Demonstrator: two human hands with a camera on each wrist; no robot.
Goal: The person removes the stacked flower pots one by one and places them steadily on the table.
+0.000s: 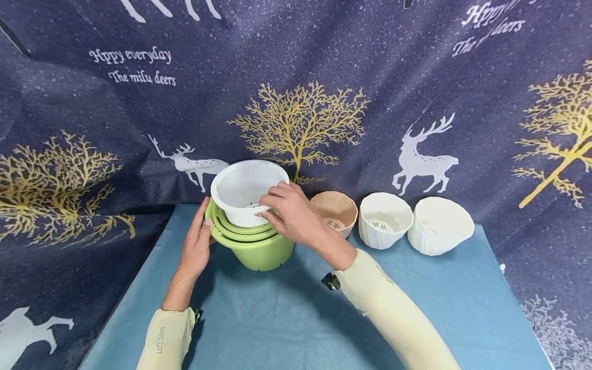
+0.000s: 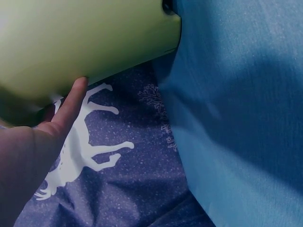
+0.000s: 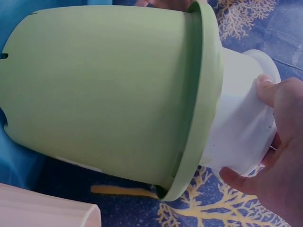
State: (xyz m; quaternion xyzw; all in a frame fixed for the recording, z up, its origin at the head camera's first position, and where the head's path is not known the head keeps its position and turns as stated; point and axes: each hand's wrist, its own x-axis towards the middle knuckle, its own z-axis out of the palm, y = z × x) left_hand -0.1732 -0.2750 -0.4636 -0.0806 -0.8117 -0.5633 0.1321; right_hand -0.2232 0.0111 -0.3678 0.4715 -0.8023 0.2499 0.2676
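A white round flowerpot (image 1: 238, 218) stands tilted in the mouth of a stack of nested green flowerpots (image 1: 262, 254). The right hand (image 1: 293, 213) grips the white pot's near right rim, its thumb outside and fingers over the edge. From the right wrist view, part of the white pot (image 3: 239, 106) sticks out past the rim of the outer green pot (image 3: 109, 90); its lower part is hidden inside. At the stack's left side, the left hand (image 1: 196, 249) rests against the green rim. The left wrist view shows a straight finger (image 2: 71, 104) touching the outer green wall.
To the right of the stack stand three faceted flowerpots in a row: a tan one (image 1: 335, 203), an off-white one (image 1: 384, 239) and a cream one (image 1: 427, 241). A blue cloth (image 1: 287, 318) covers the table. Behind hangs a dark blue printed curtain (image 1: 296, 51).
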